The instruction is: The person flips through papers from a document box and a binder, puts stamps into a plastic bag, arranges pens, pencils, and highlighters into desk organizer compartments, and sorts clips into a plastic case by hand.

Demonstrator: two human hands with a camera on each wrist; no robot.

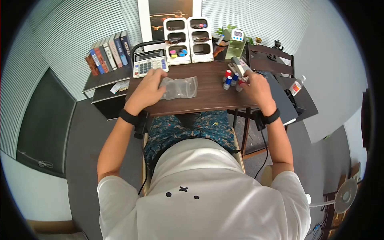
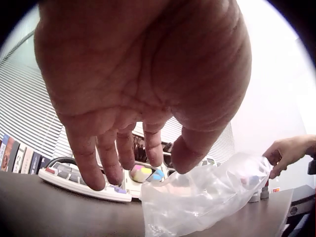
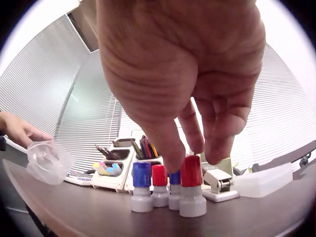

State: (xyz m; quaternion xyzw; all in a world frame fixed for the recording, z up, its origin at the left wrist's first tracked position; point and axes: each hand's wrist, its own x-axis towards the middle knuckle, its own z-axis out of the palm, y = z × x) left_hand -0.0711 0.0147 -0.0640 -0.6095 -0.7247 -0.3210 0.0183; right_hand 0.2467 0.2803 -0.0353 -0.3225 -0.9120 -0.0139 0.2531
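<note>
My left hand (image 1: 149, 89) hovers at the left edge of a clear plastic bag (image 1: 181, 87) with its fingers spread and nothing gripped. In the left wrist view the thumb overlaps the bag's rim. The bag lies crumpled on the brown table (image 1: 212, 102). My right hand (image 1: 259, 89) reaches down over small capped cylinders with pale stepped bases. Its thumb and fingertips are right at a red-capped cylinder (image 3: 191, 185), which stands upright. Close beside it stand two blue-capped ones, the nearer a blue-capped cylinder (image 3: 142, 186), and another red-capped cylinder (image 3: 159, 184).
A calculator (image 1: 150, 64) is beyond my left hand, next to white organizers (image 1: 179, 60). A stapler (image 1: 239, 65) lies behind the cylinders, and a green holder (image 1: 235, 50) stands farther back. Books (image 1: 108, 56) line the left shelf. A bottle (image 1: 297, 86) stands at the right.
</note>
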